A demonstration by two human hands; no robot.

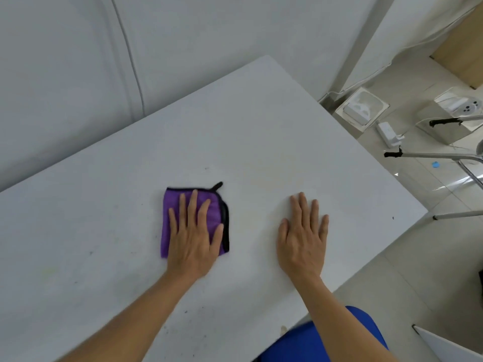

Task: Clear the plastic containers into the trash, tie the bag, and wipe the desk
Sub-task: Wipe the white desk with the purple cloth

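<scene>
A folded purple cloth (171, 205) with a black hem lies on the white desk (261, 121). My left hand (194, 236) presses flat on the cloth, fingers straight and spread. To its right, my right hand (303, 236) rests flat on the bare desk surface, fingers straight, holding nothing. No plastic containers or trash bag appear in view.
Small dark specks and faint stains mark the desk near its front. A white wall runs behind the desk. On the floor to the right stand white boxes (362, 108), a power strip (388, 133) and metal stand legs (431, 155). The desk edge falls off at right.
</scene>
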